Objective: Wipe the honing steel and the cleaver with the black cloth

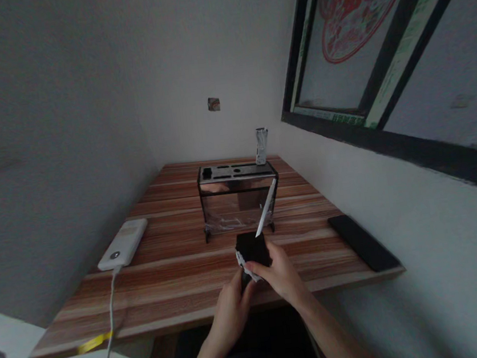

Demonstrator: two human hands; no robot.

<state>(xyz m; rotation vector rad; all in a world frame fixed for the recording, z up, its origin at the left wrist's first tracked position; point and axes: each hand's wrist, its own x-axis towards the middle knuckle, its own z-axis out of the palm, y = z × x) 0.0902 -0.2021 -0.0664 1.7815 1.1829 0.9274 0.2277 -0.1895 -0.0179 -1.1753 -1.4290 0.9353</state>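
Over the near edge of the wooden table (180,272), both my hands meet around a small black block-like object (252,248). My right hand (280,272) is closed on it, and a thin white blade-like strip (266,209) rises from it, tilted up to the right. My left hand (231,306) pinches a bit of white material (248,272) at the object's lower left. Just behind stands a dark-framed clear rack (239,201) with slots in its top.
A white power bank (123,244) with a white cable (110,320) lies at the table's left. A flat black slab (363,242) lies along the right wall. A small silvery packet (261,145) stands at the back. A dark window frame (388,127) is at the right.
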